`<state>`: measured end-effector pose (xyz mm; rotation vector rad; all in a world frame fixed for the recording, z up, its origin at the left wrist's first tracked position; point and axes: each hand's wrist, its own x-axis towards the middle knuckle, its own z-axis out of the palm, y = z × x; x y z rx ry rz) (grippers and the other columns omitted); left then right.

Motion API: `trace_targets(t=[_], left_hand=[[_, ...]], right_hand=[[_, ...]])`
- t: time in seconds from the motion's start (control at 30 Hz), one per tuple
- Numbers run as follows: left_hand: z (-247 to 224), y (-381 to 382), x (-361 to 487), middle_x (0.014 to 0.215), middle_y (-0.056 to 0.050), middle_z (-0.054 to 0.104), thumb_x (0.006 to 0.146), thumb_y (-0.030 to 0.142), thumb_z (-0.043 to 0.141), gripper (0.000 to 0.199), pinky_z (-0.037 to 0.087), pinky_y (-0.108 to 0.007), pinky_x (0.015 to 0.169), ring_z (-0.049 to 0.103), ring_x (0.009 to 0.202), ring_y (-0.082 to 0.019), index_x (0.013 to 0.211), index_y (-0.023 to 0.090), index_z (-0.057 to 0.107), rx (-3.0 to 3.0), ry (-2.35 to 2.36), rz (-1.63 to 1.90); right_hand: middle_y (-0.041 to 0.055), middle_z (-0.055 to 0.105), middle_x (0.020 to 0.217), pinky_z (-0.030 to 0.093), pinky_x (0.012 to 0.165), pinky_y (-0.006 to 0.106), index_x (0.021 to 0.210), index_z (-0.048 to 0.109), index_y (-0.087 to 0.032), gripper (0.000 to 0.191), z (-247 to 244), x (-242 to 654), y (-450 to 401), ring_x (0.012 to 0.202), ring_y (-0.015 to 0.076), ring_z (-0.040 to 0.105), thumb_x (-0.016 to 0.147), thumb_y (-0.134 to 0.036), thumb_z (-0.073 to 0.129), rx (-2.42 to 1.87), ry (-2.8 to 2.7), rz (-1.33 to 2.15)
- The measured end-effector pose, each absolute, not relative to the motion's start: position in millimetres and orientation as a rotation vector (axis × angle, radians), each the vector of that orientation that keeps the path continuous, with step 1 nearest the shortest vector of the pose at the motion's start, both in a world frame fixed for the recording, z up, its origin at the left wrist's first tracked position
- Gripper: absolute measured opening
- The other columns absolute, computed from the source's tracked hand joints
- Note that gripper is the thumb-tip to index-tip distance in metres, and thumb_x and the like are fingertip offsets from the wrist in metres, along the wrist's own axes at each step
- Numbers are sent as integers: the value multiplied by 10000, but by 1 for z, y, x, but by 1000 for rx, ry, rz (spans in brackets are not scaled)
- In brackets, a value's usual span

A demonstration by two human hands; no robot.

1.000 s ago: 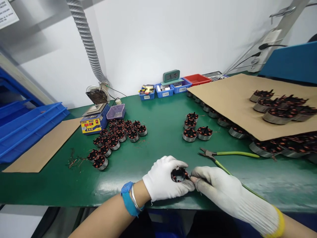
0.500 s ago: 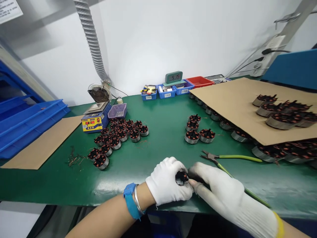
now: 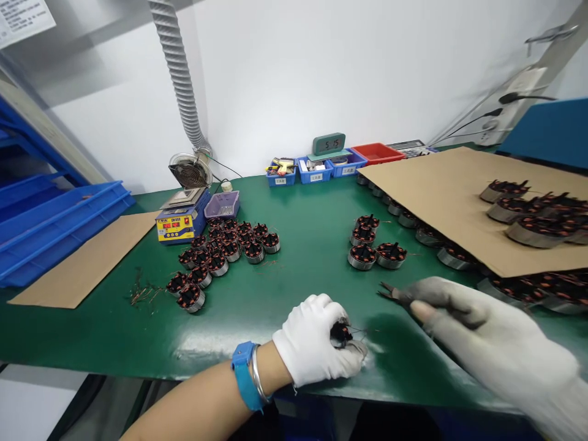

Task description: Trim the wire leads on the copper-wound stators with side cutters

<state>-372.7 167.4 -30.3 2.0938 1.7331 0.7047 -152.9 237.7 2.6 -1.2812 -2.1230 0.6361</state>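
My left hand [image 3: 316,343], in a white glove, is closed around a small motor stator [image 3: 340,334] with black insulation and copper windings. Thin wire ends [image 3: 361,331] stick out of the stator to the right, over the green table. My right hand [image 3: 478,334], gloved and slightly blurred, is closed on a pair of cutting pliers. Only the dark jaws of the pliers [image 3: 388,292] show, pointing left beyond the fingertips; the hand hides the green handles. Several finished-looking wound stators [image 3: 362,256] stand just behind the hands.
More stators [image 3: 218,263] cluster at left, beside wire scraps [image 3: 143,293] and a blue-yellow solder pot [image 3: 180,223]. Cardboard [image 3: 427,196] covers further stators at right and carries others. Blue bins [image 3: 316,176], a red tray [image 3: 377,154] and a clock [image 3: 329,144] line the wall.
My right hand has left the stator and moved right onto the pliers, which lay uncovered on the table before. The left hand keeps the stator in nearly the same place.
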Motion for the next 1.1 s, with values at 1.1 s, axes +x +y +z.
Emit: trace_targets(t=[1.1], left_hand=[[-29,162,-363,883,-52,595,818,288,560,70,487,-353,772,570,900,-241,830,234,518,2278,1696,551]], right_hand=[[46,723,778,479,607,289,851,698,-226,342,7,-170,241,695,204,639,757,-545,622,-1471,-2256,1295]])
